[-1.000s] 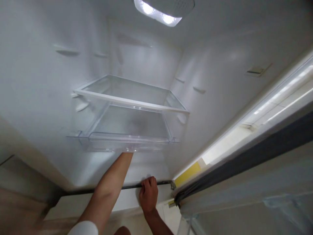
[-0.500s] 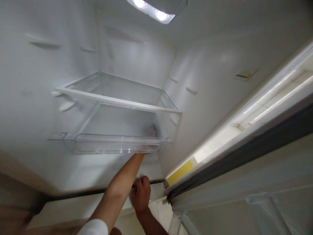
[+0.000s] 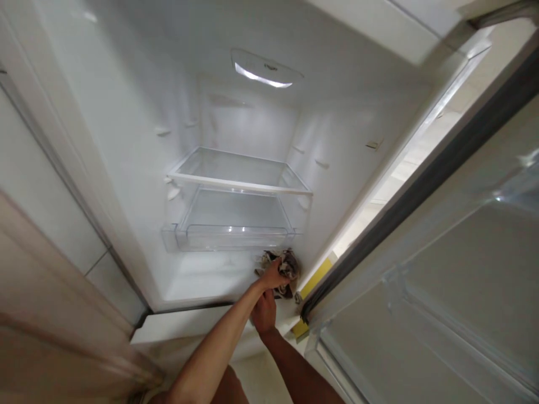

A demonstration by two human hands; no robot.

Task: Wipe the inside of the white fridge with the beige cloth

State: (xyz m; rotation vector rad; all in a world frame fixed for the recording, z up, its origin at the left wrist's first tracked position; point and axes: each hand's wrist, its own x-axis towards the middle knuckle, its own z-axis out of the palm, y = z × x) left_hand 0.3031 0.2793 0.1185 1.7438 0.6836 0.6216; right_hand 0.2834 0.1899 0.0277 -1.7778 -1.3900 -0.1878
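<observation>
White inner walls (image 3: 341,196) of an open refrigerator (image 3: 126,140) fill most of the view, lit from above. Low at its front right corner, the person's left hand (image 3: 273,276) is closed on a crumpled, patterned cloth (image 3: 290,266) – dark and pale folds bunch out around the fingers. Just below, the right hand (image 3: 264,314) sits at the front edge with its fingers curled and partly hidden under the left wrist; whether it grips anything, one cannot tell. Both forearms come up from the bottom of the view and meet near the cloth, which lies on the refrigerator floor (image 3: 202,275) close to the right wall. A dark strip (image 3: 191,307) runs along the front edge, left of the hands. Above the floor hangs a clear plastic drawer (image 3: 240,237), and over that a glass shelf (image 3: 240,168) with a white front rim. Higher up, a lamp (image 3: 263,76) glows. To the right stands the open door (image 3: 463,280), its dark gasket (image 3: 400,207) slanting past a yellow strip (image 3: 318,278).
</observation>
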